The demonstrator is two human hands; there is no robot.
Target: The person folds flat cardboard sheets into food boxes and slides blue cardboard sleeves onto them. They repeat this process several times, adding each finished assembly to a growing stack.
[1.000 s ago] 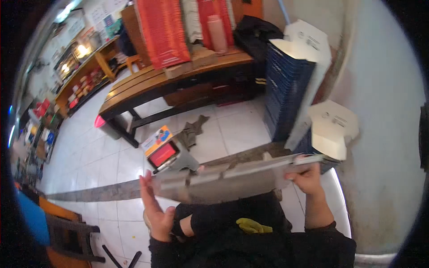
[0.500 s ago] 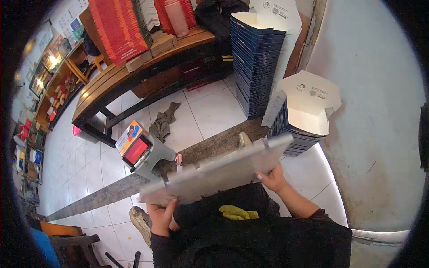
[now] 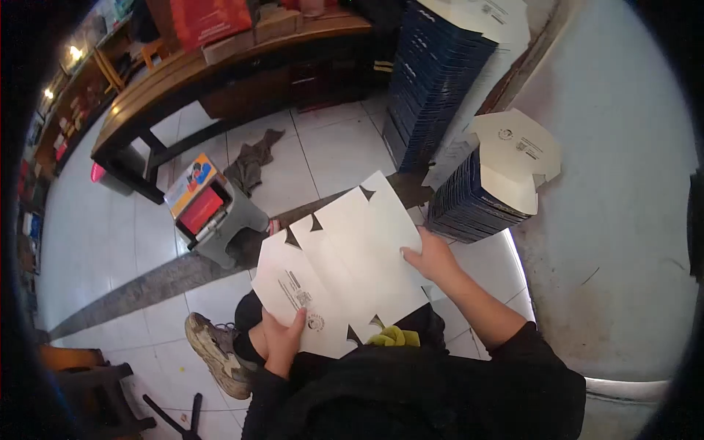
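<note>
A flat white cardboard blank with dark notches along two edges and small print near its left end lies tilted above my lap. My left hand grips its lower left edge, thumb on top beside the printed logo. On the right edge my right hand pinches the same blank, thumb on the upper face. A yellow-green cloth-like item rests on my lap just below the sheet. To the right of my right hand stands a short stack of folded boxes, dark blue outside and white inside.
Behind is a taller stack of blue boxes. A wooden bench holds a red package. A grey stool carries a small colourful box. A grey cloth lies on the tiled floor. The wall is at right.
The blank has turned from nearly edge-on to showing its broad printed face, still between both hands. My view has shifted, and my left shoe shows more fully.
</note>
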